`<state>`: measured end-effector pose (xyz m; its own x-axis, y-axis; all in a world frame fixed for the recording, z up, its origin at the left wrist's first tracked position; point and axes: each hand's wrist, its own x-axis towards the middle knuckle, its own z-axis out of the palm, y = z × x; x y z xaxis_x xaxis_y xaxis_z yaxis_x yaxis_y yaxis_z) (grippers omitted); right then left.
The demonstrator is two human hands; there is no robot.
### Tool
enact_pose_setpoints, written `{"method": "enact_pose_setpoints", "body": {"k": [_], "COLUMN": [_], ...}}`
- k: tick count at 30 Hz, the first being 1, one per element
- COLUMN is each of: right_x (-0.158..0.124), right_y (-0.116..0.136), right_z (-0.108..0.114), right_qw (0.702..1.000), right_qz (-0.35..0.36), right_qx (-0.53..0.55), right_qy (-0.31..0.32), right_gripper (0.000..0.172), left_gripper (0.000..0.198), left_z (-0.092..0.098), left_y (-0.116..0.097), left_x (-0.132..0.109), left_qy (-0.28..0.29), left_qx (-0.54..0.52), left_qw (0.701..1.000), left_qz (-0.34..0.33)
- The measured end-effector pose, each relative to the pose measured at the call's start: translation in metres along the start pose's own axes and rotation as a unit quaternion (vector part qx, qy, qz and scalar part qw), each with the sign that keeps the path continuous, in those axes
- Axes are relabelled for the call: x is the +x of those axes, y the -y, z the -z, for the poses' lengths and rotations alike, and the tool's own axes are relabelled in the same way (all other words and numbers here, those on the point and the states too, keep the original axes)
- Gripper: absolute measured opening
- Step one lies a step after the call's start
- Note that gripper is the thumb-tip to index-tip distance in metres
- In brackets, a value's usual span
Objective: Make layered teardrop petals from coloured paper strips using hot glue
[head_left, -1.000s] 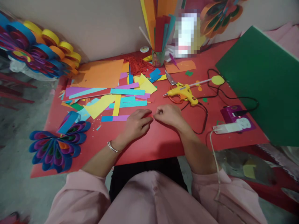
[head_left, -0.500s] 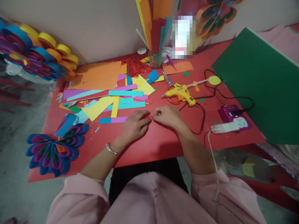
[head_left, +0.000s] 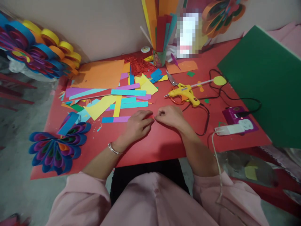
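My left hand (head_left: 139,125) lies palm down over layered paper strips, its fingers stretched forward and slightly apart. From beneath it the purple strip (head_left: 121,119) and a short blue strip end (head_left: 107,120) stick out to the left. Close beside its fingertips, my right hand (head_left: 169,116) is closed in a pinch at the right end of the strips, where a bit of red paper shows. The fingers mostly hide that end. Beyond my right hand rests a yellow hot glue gun (head_left: 184,93) with a glue stick in its back, lying over scissors (head_left: 171,78).
Loose colored paper (head_left: 101,106) covers the table's left half. A looped paper flower (head_left: 56,149) sits at the front left. A cup (head_left: 160,59) of strips stands at the back. To the right are a green board (head_left: 261,91), a purple socket box (head_left: 235,114) and black cable.
The whole view has shifted slightly, with the table appearing a little more to the right and higher. Both hands keep nearly the same pose on the strips.
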<state>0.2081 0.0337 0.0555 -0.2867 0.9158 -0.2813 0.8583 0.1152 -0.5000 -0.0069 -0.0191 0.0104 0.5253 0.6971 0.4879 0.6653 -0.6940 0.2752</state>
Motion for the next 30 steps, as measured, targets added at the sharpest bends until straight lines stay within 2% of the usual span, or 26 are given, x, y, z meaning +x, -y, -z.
{"method": "enact_pose_setpoints", "body": {"k": [30], "right_x": [0.0001], "right_y": [-0.0004], "right_z": [-0.0003], "right_qw": [1.0], "right_qz": [0.005], "right_qx": [0.003], "right_qy": [-0.004], "right_gripper": [0.015], "left_gripper": [0.02], "left_z": [0.0007], "left_y": [-0.0012], "left_x": [0.0008], "left_qy": [0.007], "left_qx": [-0.001], "left_qw": [1.0], "left_qz": [0.009]}}
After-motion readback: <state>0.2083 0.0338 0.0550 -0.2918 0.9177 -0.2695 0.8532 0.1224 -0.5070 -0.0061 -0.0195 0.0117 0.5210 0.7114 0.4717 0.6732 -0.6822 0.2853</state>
